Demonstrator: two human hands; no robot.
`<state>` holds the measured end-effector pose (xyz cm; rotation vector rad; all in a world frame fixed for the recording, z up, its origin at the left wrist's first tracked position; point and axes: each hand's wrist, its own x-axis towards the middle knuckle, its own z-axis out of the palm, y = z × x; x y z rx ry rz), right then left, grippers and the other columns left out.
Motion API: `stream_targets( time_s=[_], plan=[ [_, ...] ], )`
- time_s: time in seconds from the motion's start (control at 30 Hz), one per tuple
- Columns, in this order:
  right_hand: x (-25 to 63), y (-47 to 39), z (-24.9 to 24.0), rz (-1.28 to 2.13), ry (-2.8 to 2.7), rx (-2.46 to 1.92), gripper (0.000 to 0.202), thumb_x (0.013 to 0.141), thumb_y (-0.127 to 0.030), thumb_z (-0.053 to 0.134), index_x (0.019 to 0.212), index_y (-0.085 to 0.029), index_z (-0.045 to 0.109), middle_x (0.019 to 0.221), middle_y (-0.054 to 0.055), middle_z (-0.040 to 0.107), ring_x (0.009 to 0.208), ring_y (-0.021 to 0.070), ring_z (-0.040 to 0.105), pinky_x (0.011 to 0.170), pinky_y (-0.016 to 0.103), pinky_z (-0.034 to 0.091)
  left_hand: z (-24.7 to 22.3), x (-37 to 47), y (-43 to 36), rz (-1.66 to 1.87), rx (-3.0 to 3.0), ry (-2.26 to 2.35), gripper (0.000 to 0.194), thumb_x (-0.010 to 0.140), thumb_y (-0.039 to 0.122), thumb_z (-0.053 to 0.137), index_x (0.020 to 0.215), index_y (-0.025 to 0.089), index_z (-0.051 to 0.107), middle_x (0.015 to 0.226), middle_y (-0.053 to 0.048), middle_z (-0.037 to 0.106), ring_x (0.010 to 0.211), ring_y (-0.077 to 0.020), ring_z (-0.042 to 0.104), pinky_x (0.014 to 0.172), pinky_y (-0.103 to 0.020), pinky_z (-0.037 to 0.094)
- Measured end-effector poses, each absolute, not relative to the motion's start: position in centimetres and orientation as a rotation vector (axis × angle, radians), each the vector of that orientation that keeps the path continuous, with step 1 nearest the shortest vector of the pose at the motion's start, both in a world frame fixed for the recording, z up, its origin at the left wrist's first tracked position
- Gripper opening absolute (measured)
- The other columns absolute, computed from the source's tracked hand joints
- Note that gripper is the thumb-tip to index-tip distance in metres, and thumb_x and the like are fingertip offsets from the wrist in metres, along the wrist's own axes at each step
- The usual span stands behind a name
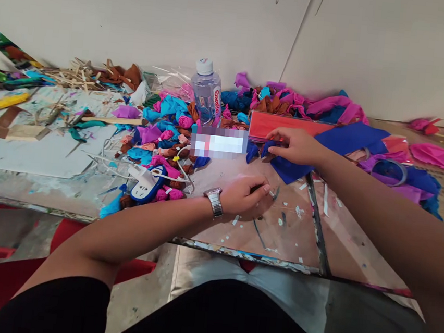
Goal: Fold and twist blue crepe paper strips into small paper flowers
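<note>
Pinching a small dark-blue piece (265, 149) in the right hand (296, 146), thumb and fingertips nearly closed on it just above the bench (219, 234); probably gripped so lightly because of thin, easily creased material. Resting the left hand (245, 196) close by, low at the bench, half curled, thumb near forefinger; cannot tell about any contents hidden by the fingers. Perhaps set there to be near the other hand without crowding it. Wearing a watch (214, 201) on that wrist.

Beneath the right hand, spread in easy reach, a blue sheet (290, 171); just beside, a loose blue scrap (251, 152). Behind, an orange-red packet (288, 127). Toward the left, a pixelated pale rectangle (220, 144), impossible to identify, and behind it an upright bottle (206, 94).

Farther left, crowding the working space, crumpled coloured bundles (172, 112), a blue-and-white power strip (147, 185) and a looping white cable (185, 176), likely to snag. Beyond, heaped wooden sticks (85, 75) and a yellow-handled tool (10, 101). To the right, past the forearm, a grey ring (389, 173) among purple and blue paper (420, 185).
</note>
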<state>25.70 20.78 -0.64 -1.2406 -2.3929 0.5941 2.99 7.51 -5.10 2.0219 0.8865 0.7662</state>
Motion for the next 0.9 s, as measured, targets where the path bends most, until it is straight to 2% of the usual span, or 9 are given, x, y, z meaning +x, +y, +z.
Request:
stream_targets(
  time_s=[0.2, 0.33, 0.53, 0.67, 0.73, 0.83, 0.9],
  plan=[
    [24.6, 21.3, 0.1, 0.407, -2.658, -1.234, 0.038, 0.084, -0.039, 0.069, 0.117, -0.021, 0.075, 0.103, 0.01, 0.079, 0.086, 0.0269, 0.069, 0.081, 0.041, 0.053, -5.8, 3.0, 7.7, 0.784, 2.035, 0.89, 0.037, 0.105, 0.043, 0.046, 0.089, 0.018, 0.067, 0.078, -0.002, 0.069, 0.072, -0.0149, 0.059, 0.073, -0.028, 0.046],
    [23.9, 21.8, 0.7, 0.282, -2.782, -1.123, 0.038, 0.085, -0.035, 0.066, 0.117, -0.019, 0.077, 0.117, 0.015, 0.077, 0.099, 0.0318, 0.07, 0.087, 0.045, 0.053, -5.9, 3.0, 7.7, 0.794, 2.043, 0.88, 0.036, 0.105, 0.043, 0.046, 0.091, 0.018, 0.069, 0.081, -0.003, 0.071, 0.074, -0.0154, 0.061, 0.074, -0.029, 0.047],
    [23.3, 22.5, 1.1, 0.187, -2.855, -1.095, 0.045, 0.089, -0.037, 0.064, 0.13, -0.022, 0.075, 0.128, 0.015, 0.074, 0.111, 0.0344, 0.069, 0.095, 0.048, 0.054, -5.9, 3.0, 7.8, 0.795, 2.045, 0.863, 0.035, 0.105, 0.043, 0.047, 0.091, 0.019, 0.068, 0.082, -0.003, 0.072, 0.075, -0.0152, 0.062, 0.074, -0.028, 0.048],
    [23.8, 22.2, 2.0, 0.168, -2.791, -1.112, 0.055, 0.091, -0.039, 0.064, 0.142, -0.019, 0.068, 0.139, 0.017, 0.071, 0.123, 0.0383, 0.066, 0.105, 0.052, 0.052, -6.0, 3.0, 7.9, 0.798, 2.049, 0.856, 0.035, 0.105, 0.043, 0.047, 0.092, 0.019, 0.069, 0.082, -0.003, 0.072, 0.075, -0.0151, 0.062, 0.074, -0.028, 0.048],
    [24.8, 21.9, 2.7, 0.128, -2.716, -1.152, 0.054, 0.092, -0.039, 0.062, 0.14, -0.016, 0.069, 0.137, 0.019, 0.071, 0.122, 0.0388, 0.066, 0.104, 0.052, 0.052, -6.0, 3.0, 7.9, 0.794, 2.049, 0.86, 0.036, 0.105, 0.044, 0.047, 0.091, 0.019, 0.068, 0.081, -0.002, 0.071, 0.074, -0.015, 0.061, 0.074, -0.028, 0.048],
    [27.4, 21.4, 3.4, 0.068, -2.637, -1.23, 0.048, 0.094, -0.034, 0.058, 0.134, -0.012, 0.071, 0.124, 0.022, 0.072, 0.109, 0.0358, 0.07, 0.099, 0.05, 0.054, -6.0, 3.1, 7.8, 0.799, 2.044, 0.861, 0.035, 0.105, 0.042, 0.046, 0.091, 0.019, 0.067, 0.08, -0.002, 0.07, 0.074, -0.0148, 0.06, 0.073, -0.028, 0.047],
    [29.5, 21.0, 3.3, 0.008, -2.62, -1.284, 0.042, 0.095, -0.033, 0.055, 0.129, -0.017, 0.073, 0.119, 0.02, 0.073, 0.105, 0.036, 0.07, 0.096, 0.052, 0.055, -6.0, 3.1, 7.8, 0.8, 2.038, 0.864, 0.034, 0.105, 0.041, 0.046, 0.09, 0.019, 0.067, 0.08, -0.002, 0.07, 0.074, -0.0149, 0.06, 0.073, -0.028, 0.047]
  ],
)
